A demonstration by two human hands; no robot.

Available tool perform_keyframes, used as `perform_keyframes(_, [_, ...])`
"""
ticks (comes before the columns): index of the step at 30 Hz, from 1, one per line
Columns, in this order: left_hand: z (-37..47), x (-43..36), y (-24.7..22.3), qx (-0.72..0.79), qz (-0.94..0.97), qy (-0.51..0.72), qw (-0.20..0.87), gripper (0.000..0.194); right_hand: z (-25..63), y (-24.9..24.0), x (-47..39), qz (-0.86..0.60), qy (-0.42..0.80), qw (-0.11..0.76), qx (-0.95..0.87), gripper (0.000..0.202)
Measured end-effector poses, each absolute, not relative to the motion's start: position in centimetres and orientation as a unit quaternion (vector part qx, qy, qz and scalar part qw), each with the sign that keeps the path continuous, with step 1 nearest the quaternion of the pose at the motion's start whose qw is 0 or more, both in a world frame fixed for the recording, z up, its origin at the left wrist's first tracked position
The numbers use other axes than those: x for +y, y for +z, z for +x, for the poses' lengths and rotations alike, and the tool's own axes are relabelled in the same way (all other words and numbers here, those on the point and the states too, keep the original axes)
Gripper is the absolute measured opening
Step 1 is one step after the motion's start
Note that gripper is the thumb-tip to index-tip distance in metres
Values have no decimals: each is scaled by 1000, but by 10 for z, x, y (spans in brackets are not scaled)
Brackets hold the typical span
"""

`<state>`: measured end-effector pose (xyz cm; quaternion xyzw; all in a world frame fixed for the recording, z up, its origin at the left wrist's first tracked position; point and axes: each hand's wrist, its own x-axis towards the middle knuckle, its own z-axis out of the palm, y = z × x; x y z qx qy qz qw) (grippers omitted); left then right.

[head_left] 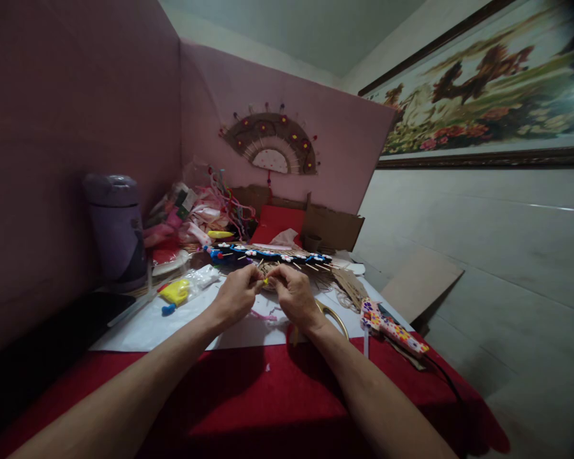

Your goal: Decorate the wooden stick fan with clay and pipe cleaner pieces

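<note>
Head view: red table [277,395], white sheet [182,319], pink walls; left hand [236,294] and right hand [294,296] pinch something tiny, indistinct, at centre frame.

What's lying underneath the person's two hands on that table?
Under the left hand and right hand lies a white sheet over a red cloth. A pink strand peeks out; anything directly beneath stays hidden.

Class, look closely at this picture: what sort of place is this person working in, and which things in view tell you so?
Probably a home craft table. A handmade fan decorates the pink backboard, ribbons and scraps lie heaped behind, and a patterned glue gun rests on the red cloth. A framed picture suggests a living room.
</note>
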<state>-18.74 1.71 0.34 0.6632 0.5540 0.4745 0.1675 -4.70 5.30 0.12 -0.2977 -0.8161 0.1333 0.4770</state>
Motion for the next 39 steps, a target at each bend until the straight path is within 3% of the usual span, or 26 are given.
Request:
perform_keyframes(7, [-185,17,9,464,604,535,365,18,-46,1,54,-311,184,492,-792,11])
perform_keyframes(28, [-179,13,3,477,558,553,394,15,-47,-5,50,-280,28,464,-840,18])
perform_keyframes(39, [-177,12,2,428,526,622,392,22,-52,-7,44,-260,45,494,-828,20])
